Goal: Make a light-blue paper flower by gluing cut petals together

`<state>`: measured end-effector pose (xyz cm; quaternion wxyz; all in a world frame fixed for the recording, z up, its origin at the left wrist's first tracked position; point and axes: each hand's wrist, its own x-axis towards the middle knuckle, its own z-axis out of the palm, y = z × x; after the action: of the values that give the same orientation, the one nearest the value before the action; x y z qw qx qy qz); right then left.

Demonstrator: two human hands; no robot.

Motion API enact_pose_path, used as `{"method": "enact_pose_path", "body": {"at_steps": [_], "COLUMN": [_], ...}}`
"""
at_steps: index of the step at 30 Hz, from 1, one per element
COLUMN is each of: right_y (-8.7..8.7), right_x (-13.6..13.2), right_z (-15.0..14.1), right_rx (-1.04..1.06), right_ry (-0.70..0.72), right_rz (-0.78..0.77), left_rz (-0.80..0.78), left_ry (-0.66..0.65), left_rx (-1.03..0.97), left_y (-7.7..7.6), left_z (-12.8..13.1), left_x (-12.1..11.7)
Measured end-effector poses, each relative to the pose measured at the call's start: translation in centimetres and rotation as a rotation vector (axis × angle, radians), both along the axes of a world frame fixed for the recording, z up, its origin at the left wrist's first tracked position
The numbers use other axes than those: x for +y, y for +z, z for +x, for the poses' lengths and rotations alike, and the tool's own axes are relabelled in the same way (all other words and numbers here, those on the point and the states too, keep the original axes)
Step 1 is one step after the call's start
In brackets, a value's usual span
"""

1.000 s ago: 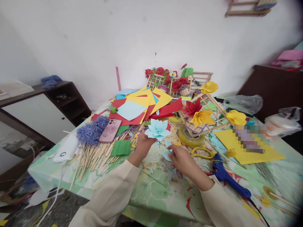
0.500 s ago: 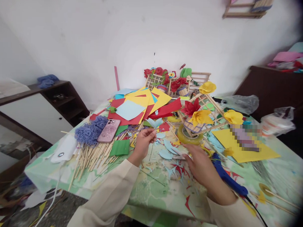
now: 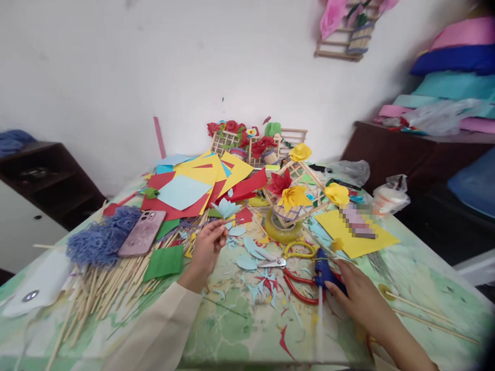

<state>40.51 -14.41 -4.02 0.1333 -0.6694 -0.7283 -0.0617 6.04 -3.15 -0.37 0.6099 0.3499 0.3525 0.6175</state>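
My left hand point(image 3: 208, 248) is closed in a pinch at the base of a light blue paper flower point(image 3: 226, 207), whose petals spread above the fingertips. On the right, my right hand point(image 3: 355, 286) is closed around the handle of a blue glue gun point(image 3: 327, 272), with a whitish glue stick point(image 3: 320, 318) showing below it. Scissors point(image 3: 278, 262) with one yellow and one red handle lie between my hands, blades partly apart. Light blue paper petals point(image 3: 247, 261) and red and blue scraps point(image 3: 268, 286) surround the blades.
A tape roll point(image 3: 284, 230) sits before a stick frame with yellow paper flowers point(image 3: 292, 198). Coloured paper sheets point(image 3: 184, 191) pile up at the back. To the left are a phone point(image 3: 142, 233), purple yarn point(image 3: 103, 240), thin sticks point(image 3: 106, 289) and green crepe paper point(image 3: 163, 262).
My right hand has let go of the scissors, moved right and taken hold of the glue gun. My left hand still pinches the blue flower. The view has turned to the right.
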Motion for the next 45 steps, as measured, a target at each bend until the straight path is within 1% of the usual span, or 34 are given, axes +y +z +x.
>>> {"method": "enact_pose_path", "body": {"at_steps": [3, 5, 8, 13, 16, 20, 23, 26, 29, 31, 34, 36, 38, 40, 42, 43, 45], "right_y": [0.4, 0.7, 1.0, 0.8, 1.1, 2.1, 2.8, 3.4, 3.9, 4.2, 4.5, 4.6, 4.5, 4.3, 4.0, 3.8, 3.5], "right_x": [-0.8, -0.9, -0.4, 0.4, 0.3, 0.0, -0.2, -0.5, -0.7, -0.8, -0.4, 0.1, 0.6, 1.1, 1.5, 1.7, 2.0], "right_z": [-0.2, -0.7, -1.5, -2.0, -1.8, -1.1, -1.2, -2.9, -5.8, -8.0, -10.9, -12.2, -13.1, -13.6, -13.8, -13.9, -14.0], "right_rx": [-0.015, -0.009, -0.002, -0.023, -0.01, 0.03, 0.097, 0.218, 0.345, 0.409, 0.443, 0.427, 0.406, 0.396, 0.409, 0.426, 0.481], "right_ry": [0.025, 0.033, -0.015, -0.071, -0.075, -0.059, 0.007, 0.127, 0.302, 0.463, 0.7, 0.789, 0.818, 0.821, 0.803, 0.783, 0.73], "right_rz": [-0.029, -0.052, -0.068, -0.068, -0.012, 0.16, 0.299, 0.372, 0.388, 0.364, 0.321, 0.326, 0.343, 0.361, 0.384, 0.393, 0.397], "left_rz": [-0.022, -0.018, 0.0, 0.02, 0.035, 0.039, 0.044, 0.069, 0.114, 0.151, 0.23, 0.311, 0.387, 0.44, 0.442, 0.416, 0.313], "left_ry": [0.012, 0.002, -0.01, 0.023, 0.04, 0.047, 0.04, 0.041, 0.058, 0.065, 0.102, 0.155, 0.217, 0.269, 0.288, 0.278, 0.205], "left_rx": [0.004, 0.013, 0.032, 0.042, 0.045, 0.041, 0.056, 0.113, 0.21, 0.288, 0.407, 0.547, 0.701, 0.788, 0.793, 0.768, 0.667], "left_y": [0.3, 0.3, 0.3, 0.1, 0.1, 0.1, 0.0, -0.2, -0.4, -0.5, -0.6, -0.6, -0.5, -0.4, -0.3, -0.2, -0.2], "left_z": [0.0, 0.1, 0.3, 0.3, 0.3, 0.4, 0.6, 0.9, 1.2, 1.4, 1.4, 1.3, 1.1, 1.0, 1.0, 1.1, 1.4], "left_x": [-0.2, -0.3, -0.3, -0.2, -0.2, -0.2, -0.4, -0.6, -0.8, -0.9, -1.2, -1.4, -1.6, -1.9, -2.1, -2.1, -2.2]}}
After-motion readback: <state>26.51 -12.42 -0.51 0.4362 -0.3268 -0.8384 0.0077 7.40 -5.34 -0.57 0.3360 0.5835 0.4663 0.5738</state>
